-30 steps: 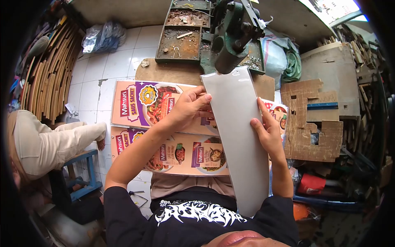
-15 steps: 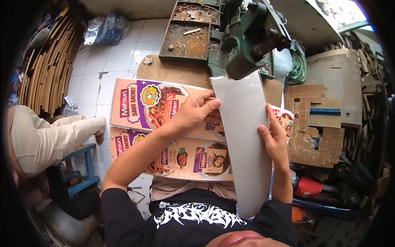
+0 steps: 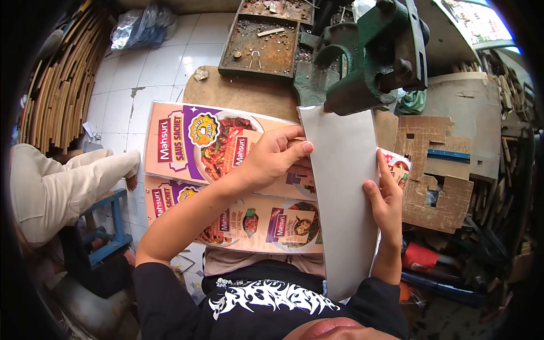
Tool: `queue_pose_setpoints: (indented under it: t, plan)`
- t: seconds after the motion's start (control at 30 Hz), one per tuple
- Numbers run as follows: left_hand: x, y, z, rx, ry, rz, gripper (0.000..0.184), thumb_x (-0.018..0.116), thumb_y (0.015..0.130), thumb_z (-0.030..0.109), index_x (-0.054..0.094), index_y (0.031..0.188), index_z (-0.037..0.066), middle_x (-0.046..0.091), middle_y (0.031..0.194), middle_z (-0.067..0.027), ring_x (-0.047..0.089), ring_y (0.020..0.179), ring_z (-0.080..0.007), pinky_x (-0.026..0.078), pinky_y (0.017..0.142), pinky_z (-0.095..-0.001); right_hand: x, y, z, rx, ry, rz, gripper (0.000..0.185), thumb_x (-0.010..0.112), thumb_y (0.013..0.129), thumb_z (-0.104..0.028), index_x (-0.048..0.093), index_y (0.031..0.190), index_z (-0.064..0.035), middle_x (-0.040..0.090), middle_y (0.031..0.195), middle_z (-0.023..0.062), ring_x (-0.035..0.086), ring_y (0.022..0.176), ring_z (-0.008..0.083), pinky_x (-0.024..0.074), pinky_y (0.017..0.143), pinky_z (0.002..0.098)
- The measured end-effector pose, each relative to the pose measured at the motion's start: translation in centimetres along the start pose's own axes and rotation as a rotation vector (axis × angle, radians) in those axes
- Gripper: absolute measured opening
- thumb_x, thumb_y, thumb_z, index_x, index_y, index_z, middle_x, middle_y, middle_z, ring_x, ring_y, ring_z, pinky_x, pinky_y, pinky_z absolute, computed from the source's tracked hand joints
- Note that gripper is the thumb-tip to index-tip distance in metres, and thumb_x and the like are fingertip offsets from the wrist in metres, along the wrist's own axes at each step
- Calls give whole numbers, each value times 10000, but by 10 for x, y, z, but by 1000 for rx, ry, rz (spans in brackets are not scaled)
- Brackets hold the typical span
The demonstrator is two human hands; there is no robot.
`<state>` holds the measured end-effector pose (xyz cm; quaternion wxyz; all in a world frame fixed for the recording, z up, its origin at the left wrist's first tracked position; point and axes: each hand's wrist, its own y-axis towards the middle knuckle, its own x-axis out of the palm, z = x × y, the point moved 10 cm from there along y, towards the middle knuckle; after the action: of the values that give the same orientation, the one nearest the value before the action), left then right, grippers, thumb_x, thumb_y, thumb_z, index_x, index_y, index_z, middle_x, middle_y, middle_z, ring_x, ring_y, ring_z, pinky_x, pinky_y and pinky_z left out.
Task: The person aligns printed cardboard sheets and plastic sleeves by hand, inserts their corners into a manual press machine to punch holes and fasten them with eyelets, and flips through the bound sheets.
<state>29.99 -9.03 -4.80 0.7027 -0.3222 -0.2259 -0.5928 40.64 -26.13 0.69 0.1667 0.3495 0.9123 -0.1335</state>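
Observation:
A long, blank grey strip panel (image 3: 345, 187) slants across my lap, its far end at the head of a green cast-metal press (image 3: 362, 73). My left hand (image 3: 283, 153) pinches the panel's left edge between thumb and fingers. On the opposite edge, my right hand (image 3: 388, 195) grips with the thumb on top and the other fingers partly hidden beneath. Under my left forearm lie printed Mahsuri sauce panels (image 3: 170, 144), orange and purple with food pictures. Part of another printed panel (image 3: 396, 161) shows beyond my right hand.
A rusty metal tray (image 3: 263, 48) with scraps sits beside the press on a brown board (image 3: 238, 93). Cut cardboard pieces (image 3: 425, 192) lean at the right. On the left are stacked wooden strips (image 3: 68, 85), another person's leg (image 3: 62, 181) and a blue stool (image 3: 110, 226).
The grey panel and my right hand sit slightly further right in the view, as does the press. My grip on both edges stays the same.

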Motion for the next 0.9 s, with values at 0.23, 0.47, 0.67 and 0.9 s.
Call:
queue_pose_setpoints:
  t: [0.23, 0.47, 0.67, 0.9]
  plan:
    - [2, -1, 2, -20, 10, 12, 347, 514, 1012, 194, 477, 1266, -39, 656, 1119, -150, 675, 1000, -227, 575, 850, -356, 1, 0, 1, 19, -2, -31, 609, 583, 932, -13, 311, 1474, 42, 540, 1337, 160, 538, 1141, 148, 409, 981, 254]
    - [1, -2, 2, -17, -9, 11, 352, 506, 1015, 196, 476, 1278, -35, 656, 1125, -150, 671, 1012, -232, 570, 862, -367, 2, 0, 3, 26, 7, -27, 606, 588, 940, -38, 311, 1473, 46, 540, 1335, 162, 531, 1160, 156, 399, 993, 256]
    - [2, -2, 4, 4, 26, 19, 355, 506, 1014, 198, 479, 1285, -30, 655, 1117, -153, 667, 1022, -231, 569, 866, -364, 0, 0, 5, 14, -26, -19, 607, 598, 936, -49, 321, 1468, 49, 541, 1337, 160, 529, 1154, 149, 401, 986, 252]
    - [-5, 0, -2, 8, 47, 35, 345, 510, 1013, 212, 496, 1280, -6, 652, 1127, -124, 670, 1006, -206, 567, 855, -357, 0, 0, 3, 4, -34, -7, 608, 612, 928, -62, 341, 1463, 38, 589, 1278, 149, 555, 1049, 115, 429, 916, 233]
